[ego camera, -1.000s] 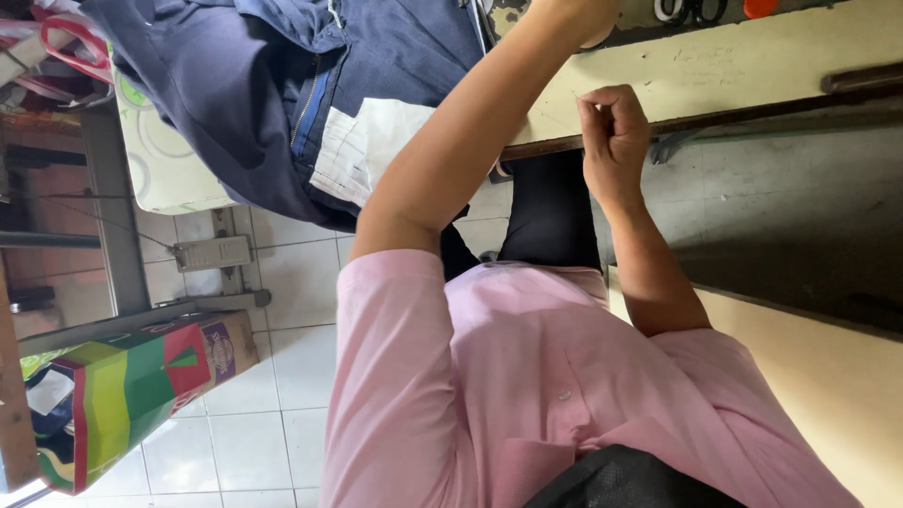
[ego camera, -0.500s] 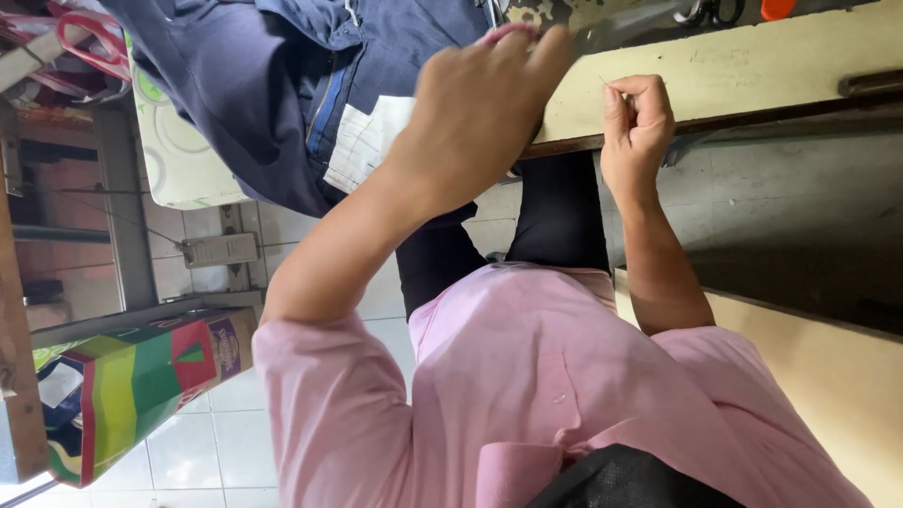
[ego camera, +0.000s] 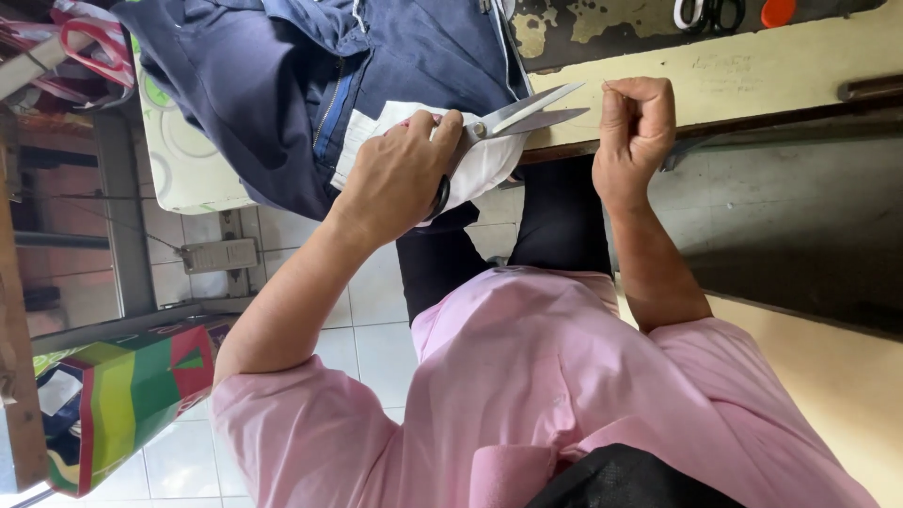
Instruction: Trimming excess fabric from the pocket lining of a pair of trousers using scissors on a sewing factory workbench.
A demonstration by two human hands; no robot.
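1. Gripping a pair of large silver-bladed scissors with dark handles (ego camera: 513, 118), the left hand (ego camera: 400, 174) has its fingers (ego camera: 442, 132) wrapped around the handle loops; the blades point away from that hand, slightly parted, toward the other hand.
2. Just beyond the blade tips, the right hand (ego camera: 635, 132) is clenched into a loose fist, thumb pressed against the forefinger; whether it pinches anything cannot be told.
3. Under the left hand's fingers and the scissors lies a piece of white cloth (ego camera: 484, 165), part of a heap of dark navy-blue fabric garment (ego camera: 282, 85) that spreads away from the left hand.
4. Beside the right hand's fingers runs the pale yellow painted wooden worktop (ego camera: 752, 89), its edge just under the fist.
5. Well away from both hands, on that worktop, lie a second pair of scissors with white and black handles (ego camera: 705, 13) and a small orange-red round object (ego camera: 779, 11).
6. Well apart from the left hand, a striped multicoloured bag (ego camera: 122, 404) stands on the white tiled floor (ego camera: 367, 334).
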